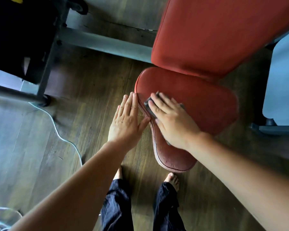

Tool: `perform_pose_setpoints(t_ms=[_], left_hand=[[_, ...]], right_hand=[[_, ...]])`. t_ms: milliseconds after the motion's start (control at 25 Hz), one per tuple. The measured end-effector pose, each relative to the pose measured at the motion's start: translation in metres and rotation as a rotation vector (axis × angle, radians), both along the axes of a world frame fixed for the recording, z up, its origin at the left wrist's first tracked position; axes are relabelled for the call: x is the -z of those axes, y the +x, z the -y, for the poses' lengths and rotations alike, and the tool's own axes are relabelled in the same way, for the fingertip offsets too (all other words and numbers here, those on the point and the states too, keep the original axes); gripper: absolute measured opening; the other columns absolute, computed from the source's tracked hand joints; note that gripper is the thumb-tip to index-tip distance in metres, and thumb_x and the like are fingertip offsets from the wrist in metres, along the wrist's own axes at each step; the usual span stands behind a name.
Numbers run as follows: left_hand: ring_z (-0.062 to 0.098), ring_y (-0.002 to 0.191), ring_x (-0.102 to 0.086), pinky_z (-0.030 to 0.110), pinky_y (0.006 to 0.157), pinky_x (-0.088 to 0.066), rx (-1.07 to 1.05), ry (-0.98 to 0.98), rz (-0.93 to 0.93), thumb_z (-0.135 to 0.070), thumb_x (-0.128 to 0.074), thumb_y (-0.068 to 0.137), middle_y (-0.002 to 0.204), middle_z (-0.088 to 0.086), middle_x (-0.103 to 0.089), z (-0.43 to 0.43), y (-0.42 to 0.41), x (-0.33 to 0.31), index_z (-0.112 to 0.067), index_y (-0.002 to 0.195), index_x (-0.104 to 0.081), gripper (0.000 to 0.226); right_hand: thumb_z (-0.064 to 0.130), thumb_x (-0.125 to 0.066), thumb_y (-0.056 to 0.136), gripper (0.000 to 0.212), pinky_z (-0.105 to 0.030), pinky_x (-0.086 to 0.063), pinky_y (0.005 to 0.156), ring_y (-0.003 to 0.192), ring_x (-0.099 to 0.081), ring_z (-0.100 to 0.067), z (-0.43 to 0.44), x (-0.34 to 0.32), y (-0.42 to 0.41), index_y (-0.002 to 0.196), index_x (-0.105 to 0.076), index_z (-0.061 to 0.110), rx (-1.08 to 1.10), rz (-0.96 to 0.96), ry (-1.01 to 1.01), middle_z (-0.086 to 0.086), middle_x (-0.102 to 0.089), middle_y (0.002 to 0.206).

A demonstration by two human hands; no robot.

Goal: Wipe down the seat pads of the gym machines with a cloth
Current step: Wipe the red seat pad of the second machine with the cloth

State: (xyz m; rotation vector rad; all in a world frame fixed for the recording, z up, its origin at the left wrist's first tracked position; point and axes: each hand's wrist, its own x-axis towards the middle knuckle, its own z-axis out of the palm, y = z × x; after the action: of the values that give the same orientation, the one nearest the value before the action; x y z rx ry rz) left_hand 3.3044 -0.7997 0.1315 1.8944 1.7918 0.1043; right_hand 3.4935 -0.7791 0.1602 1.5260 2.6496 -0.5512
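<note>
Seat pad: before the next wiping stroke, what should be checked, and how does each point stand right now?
1. Cloth lies flat on the seat pad under the right hand: ok.
2. Right hand presses with its fingers straight and spread over the cloth: ok.
3. Left hand rests against the pad's left edge, beside the cloth and not on it: ok.
4. Cable on the floor lies apart from the bare feet: ok.
5. Cloth is clean and damp enough: cannot tell.
6. Back pad has been wiped: cannot tell.
</note>
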Motion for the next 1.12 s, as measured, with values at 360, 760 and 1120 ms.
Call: perform_pose_setpoints(t_ms=[360,760,1120], left_hand=[[0.018,0.16,0.002,0.038,0.13,-0.009,0.014,0.045,0.003,-0.066,-0.038,0.101,0.174,0.003,-0.007,0.001,-0.001,0.004,-0.015,0.165,0.0,0.09],[0.018,0.16,0.0,0.039,0.13,-0.011,-0.033,0.037,0.045,-0.064,-0.038,0.101,0.174,0.001,-0.008,0.009,0.003,0.006,-0.017,0.165,-0.003,0.087],[0.016,0.16,0.002,0.039,0.13,-0.011,0.055,0.006,0.023,-0.064,-0.035,0.1,0.174,-0.002,-0.002,0.039,0.002,0.001,-0.018,0.165,-0.005,0.085]], right_hand=[[0.025,-0.042,0.097,0.055,-0.055,-0.027,0.118,0.149,-0.028,-0.034,-0.086,0.01,-0.035,0.151,-0.04,0.017,0.068,0.024,0.052,-0.006,-0.032,0.163],[0.026,-0.038,0.098,0.057,-0.055,-0.026,0.119,0.151,-0.025,-0.034,-0.086,0.012,-0.027,0.154,-0.036,0.015,0.08,0.027,0.051,-0.007,-0.027,0.165],[0.025,-0.042,0.099,0.053,-0.054,-0.026,0.12,0.151,-0.026,-0.031,0.027,-0.008,-0.003,0.151,-0.04,0.016,0.174,0.053,-0.011,-0.004,-0.029,0.164]])
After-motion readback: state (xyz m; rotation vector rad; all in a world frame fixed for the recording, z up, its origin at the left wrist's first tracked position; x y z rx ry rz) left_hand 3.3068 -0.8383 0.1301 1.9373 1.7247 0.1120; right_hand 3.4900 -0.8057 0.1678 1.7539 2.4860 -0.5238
